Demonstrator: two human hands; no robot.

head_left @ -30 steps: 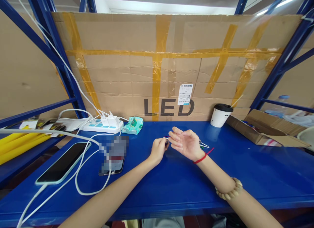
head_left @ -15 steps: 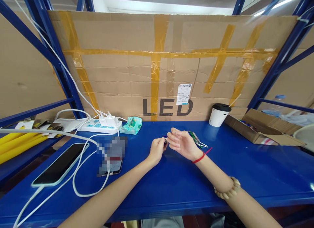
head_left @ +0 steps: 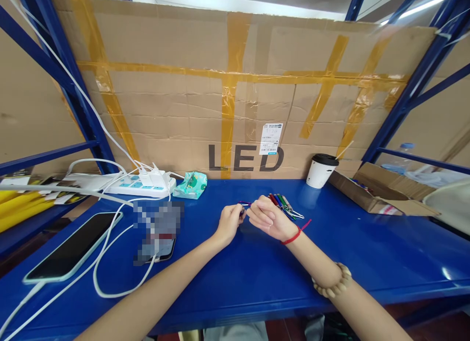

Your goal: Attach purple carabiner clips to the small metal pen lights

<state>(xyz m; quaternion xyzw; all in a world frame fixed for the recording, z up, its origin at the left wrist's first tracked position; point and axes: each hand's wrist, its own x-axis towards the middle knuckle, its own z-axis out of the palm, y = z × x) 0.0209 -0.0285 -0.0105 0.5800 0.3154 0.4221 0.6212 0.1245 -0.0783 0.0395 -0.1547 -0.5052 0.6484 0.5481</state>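
Though hands hide much, the purple object seems to run left-to-right.

A smooth, glossy finish is shown by the blue tabletop, while the matt, creased cardboard panel is crossed by shiny plastic tape.

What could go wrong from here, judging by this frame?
The small item in the left hand is mostly hidden; if the grip is loose, it might drop. The right hand is close to the coloured slim items on the blue tabletop, so a careless sweep could scatter them. A white cable loops beside the left forearm; it may snag and tug the phone it seems to lead to.
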